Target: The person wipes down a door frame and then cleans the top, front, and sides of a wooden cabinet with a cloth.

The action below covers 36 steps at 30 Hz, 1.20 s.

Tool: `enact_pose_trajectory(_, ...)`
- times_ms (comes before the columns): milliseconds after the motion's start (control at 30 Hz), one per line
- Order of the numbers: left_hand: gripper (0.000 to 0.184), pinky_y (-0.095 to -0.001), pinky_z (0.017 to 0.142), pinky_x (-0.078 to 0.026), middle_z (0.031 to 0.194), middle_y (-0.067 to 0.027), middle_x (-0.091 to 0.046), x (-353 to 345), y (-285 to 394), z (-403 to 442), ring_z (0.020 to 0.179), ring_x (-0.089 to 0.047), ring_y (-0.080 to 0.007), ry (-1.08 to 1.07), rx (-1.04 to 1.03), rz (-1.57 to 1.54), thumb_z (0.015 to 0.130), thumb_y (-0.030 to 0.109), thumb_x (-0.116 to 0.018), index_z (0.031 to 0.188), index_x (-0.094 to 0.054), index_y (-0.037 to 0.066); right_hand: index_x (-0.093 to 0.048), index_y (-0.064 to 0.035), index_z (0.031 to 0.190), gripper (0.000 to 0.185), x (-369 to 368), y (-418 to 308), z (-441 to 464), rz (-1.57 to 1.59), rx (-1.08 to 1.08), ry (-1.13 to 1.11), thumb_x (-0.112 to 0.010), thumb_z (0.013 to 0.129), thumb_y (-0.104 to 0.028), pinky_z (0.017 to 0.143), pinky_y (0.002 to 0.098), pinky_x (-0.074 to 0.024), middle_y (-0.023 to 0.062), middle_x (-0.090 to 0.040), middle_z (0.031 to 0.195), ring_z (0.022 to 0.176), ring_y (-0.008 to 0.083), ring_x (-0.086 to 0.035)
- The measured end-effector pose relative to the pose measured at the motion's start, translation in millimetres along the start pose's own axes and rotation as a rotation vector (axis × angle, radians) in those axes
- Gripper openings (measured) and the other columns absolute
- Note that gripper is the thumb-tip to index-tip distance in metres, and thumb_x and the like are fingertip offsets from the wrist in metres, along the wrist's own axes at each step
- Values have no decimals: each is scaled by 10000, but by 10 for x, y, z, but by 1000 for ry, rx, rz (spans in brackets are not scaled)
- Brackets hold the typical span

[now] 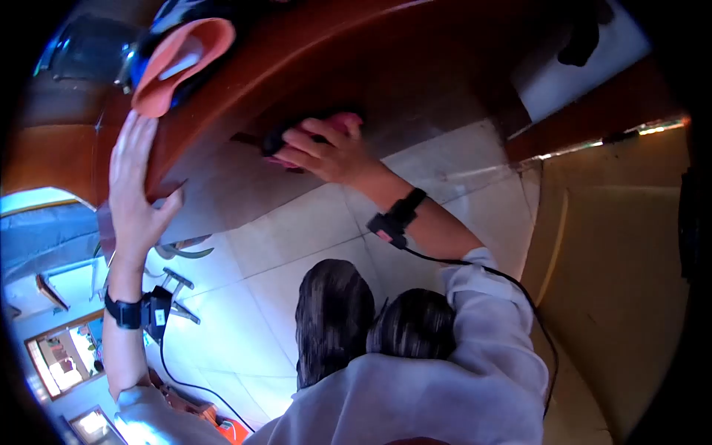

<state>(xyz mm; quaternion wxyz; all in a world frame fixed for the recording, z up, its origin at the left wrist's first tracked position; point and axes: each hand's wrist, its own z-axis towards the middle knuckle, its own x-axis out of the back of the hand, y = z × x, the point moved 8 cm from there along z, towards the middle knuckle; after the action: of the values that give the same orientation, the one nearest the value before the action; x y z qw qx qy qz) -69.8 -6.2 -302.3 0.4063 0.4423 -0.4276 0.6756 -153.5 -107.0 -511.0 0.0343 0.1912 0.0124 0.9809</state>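
Note:
My right hand [330,154] has its fingers wrapped over a pink and dark cloth [347,120]. That cloth lies against the brown wooden panel [222,159] of a piece of furniture. My left hand [137,189] rests along the curved wooden edge, fingers stretched out and thumb apart, holding nothing. Its fingertips reach the lower end of an orange-pink looped band [152,95], whose kind I cannot make out. A whitish object [182,65] shows inside the loop.
Pale floor tiles [259,245] spread below the furniture. A tan panel [608,282] stands at the right. Black cables [530,297] run from the straps on both wrists. Clear glassware [89,52] appears at the upper left, and an orange object [232,430] lies at the bottom.

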Motion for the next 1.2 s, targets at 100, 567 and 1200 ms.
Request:
enact_pose_trajectory(100,772,-420,1079,-237,1380,-131,-377,34,22,22,1313,-297,-308,-31,18,9,572,81,-616,1317,-413,90,-364,-340,1337,605,101,85,-64,113,-29,-126,-626,797,-269,996,514,-184,-61,-255,1433,1319,176,-231)
enact_pose_trajectory(567,770,-432,1082,-236,1380,-122,-377,-15,-42,22,1316,-291,-307,-48,61,-5,572,71,-634,1311,-421,111,-422,-314,1316,495,409,150,625,-29,300,-129,-562,857,-194,1042,450,-185,-69,-290,1424,1294,135,-287)
enact_pose_trajectory(1200,780,-417,1055,-295,1356,-163,-397,-82,-112,-44,1271,-359,-337,-30,50,60,595,62,-634,1336,-398,112,-446,-344,1306,427,-135,27,-533,-49,320,-215,-440,897,-221,1009,361,-236,-116,-292,1425,1300,102,-276)
